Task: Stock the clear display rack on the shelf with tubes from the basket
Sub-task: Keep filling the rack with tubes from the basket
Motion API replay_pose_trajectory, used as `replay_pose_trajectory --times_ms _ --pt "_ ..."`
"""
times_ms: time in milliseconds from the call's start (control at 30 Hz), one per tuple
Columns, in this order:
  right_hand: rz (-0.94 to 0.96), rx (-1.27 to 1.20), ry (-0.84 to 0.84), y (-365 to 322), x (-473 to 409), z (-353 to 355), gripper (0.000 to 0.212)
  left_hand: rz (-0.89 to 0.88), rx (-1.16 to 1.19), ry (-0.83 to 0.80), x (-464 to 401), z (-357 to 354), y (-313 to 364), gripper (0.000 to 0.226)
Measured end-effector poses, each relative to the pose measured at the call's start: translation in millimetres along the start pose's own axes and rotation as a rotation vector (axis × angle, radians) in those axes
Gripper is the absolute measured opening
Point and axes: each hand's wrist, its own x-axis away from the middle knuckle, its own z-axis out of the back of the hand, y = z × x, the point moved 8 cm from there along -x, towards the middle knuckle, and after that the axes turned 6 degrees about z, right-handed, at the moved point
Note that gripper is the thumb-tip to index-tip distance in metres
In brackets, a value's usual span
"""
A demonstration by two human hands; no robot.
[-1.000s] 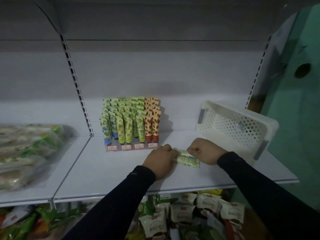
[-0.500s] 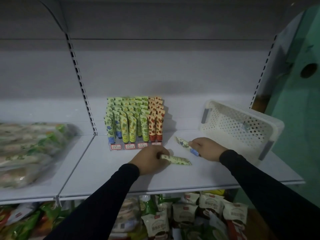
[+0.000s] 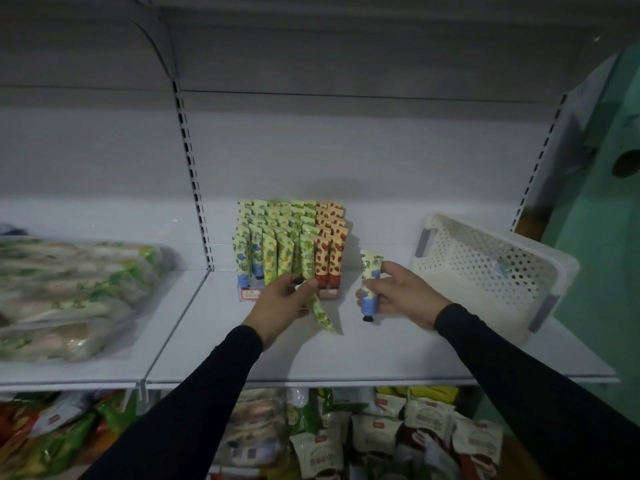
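The clear display rack (image 3: 250, 294) stands mid-shelf, packed with rows of upright tubes (image 3: 291, 237) in blue, yellow, green and red prints. My left hand (image 3: 282, 304) sits just in front of the rack and pinches a green-printed tube (image 3: 321, 315) by its cap end, the tube slanting down toward the shelf. My right hand (image 3: 398, 294) holds a blue-printed tube (image 3: 370, 284) upright to the right of the rack, cap downward. The white perforated basket (image 3: 491, 268) lies tilted at the right end of the shelf; its contents are hidden.
The white shelf (image 3: 346, 355) has bare surface in front of the rack. Bagged goods (image 3: 69, 292) lie on the neighbouring shelf at left. Snack packets (image 3: 381, 431) fill the shelf below. A green wall (image 3: 602, 237) borders the right side.
Both hands parted and lifted their tubes off the shelf. The left hand carried the green tube toward the rack; the right hand turned the blue tube upright.
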Motion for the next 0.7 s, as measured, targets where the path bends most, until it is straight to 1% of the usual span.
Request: replay_pose_trajectory --times_ms 67,133,167,233,267,300,333,400,433,467,500,600,667,700 --pt "0.061 0.109 0.014 -8 -3 -9 0.019 -0.012 -0.017 0.037 3 8 1 0.026" --pt "0.131 0.288 0.042 -18 -7 -18 0.024 -0.027 -0.054 0.082 7 19 2 0.029" --pt "0.165 0.382 0.056 -24 -8 -23 0.028 -0.027 -0.070 0.107 6 27 1 0.036" --pt "0.225 0.499 0.084 -36 -10 -35 0.044 -0.037 -0.111 0.157 10 45 1 0.051" --pt "0.249 0.526 0.090 -39 -12 -40 0.054 -0.045 -0.145 0.180 12 54 0 0.054" --pt "0.272 0.538 0.086 -42 -16 -46 0.059 -0.048 -0.179 0.206 13 62 -1 0.056" --pt "0.290 0.539 0.076 -46 -20 -53 0.056 -0.050 -0.205 0.227 15 70 -2 0.055" --pt "0.331 0.557 0.072 -56 -26 -67 0.033 -0.055 -0.248 0.288 19 85 -4 0.044" --pt "0.356 0.579 0.089 -62 -29 -73 0.024 -0.056 -0.277 0.324 20 93 -7 0.043" --pt "0.384 0.607 0.118 -69 -31 -78 0.020 -0.058 -0.301 0.358 21 101 -8 0.043" --pt "0.409 0.626 0.144 -75 -34 -83 0.020 -0.053 -0.320 0.390 22 109 -11 0.043" --pt "0.440 0.585 0.182 -86 -47 -96 0.032 -0.060 -0.361 0.462 24 127 -14 0.037" --pt "0.471 0.604 0.204 -92 -56 -102 0.041 -0.055 -0.358 0.497 25 136 -18 0.036" --pt "0.492 0.624 0.206 -95 -60 -106 0.042 -0.048 -0.348 0.511 24 140 -22 0.037"
